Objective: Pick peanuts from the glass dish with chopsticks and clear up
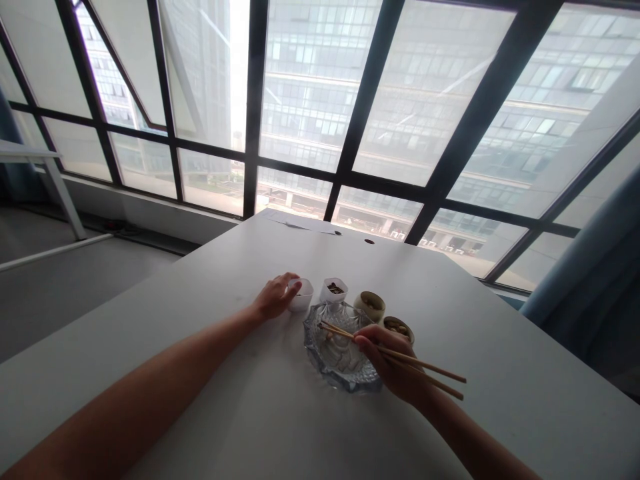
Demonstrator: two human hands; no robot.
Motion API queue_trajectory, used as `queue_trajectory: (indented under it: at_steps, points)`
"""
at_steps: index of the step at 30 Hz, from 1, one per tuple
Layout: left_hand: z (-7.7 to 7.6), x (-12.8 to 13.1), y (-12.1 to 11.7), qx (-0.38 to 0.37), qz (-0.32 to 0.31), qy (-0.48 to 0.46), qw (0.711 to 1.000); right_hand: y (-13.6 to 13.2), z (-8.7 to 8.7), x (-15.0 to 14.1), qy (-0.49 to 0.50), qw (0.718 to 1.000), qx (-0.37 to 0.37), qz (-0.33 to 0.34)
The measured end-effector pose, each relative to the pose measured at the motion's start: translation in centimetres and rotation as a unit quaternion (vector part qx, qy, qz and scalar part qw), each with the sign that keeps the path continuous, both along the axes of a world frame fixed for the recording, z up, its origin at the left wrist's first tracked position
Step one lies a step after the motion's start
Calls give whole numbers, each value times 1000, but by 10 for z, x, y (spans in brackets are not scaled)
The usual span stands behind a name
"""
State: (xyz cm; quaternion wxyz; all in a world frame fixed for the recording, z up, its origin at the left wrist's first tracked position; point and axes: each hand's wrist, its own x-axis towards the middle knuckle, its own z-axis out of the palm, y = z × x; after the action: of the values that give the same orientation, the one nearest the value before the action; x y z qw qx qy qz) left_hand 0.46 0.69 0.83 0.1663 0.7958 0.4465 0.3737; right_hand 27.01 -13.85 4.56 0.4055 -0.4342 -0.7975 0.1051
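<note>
My left hand (274, 297) is curled around a small white cup (302, 296) on the white table (210, 287). My right hand (387, 363) grips a pair of wooden chopsticks (400, 355); their tips reach into a clear cut-glass dish (340, 347) in front of me, near a small light piece. Behind the dish stands a second white cup (333, 290) with something dark in it. To its right are two round beige bowls (370, 305) (399, 327) holding pale bits.
Sheets of paper (305, 223) and a small dark spot (369, 241) lie at the table's far edge. A large window with dark frames (350, 180) fills the background. Another white table's leg (63, 193) stands at the left, a blue curtain (585, 280) at the right.
</note>
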Motion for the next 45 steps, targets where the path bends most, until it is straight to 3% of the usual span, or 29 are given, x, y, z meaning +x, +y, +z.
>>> queue_trajectory:
  at_steps: [24, 37, 45]
  points:
    - [-1, 0, 0, -9, -5, -15, 1000, -4, 11, 4, 11, 1000, -9, 14]
    - [0, 1, -1, -12, -9, -12, 1000, -2, 4, 6, 27, 999, -39, 11]
    - [0, 0, -1, -18, -9, -11, 1000, -5, 7, 5, 8, 999, -20, 40]
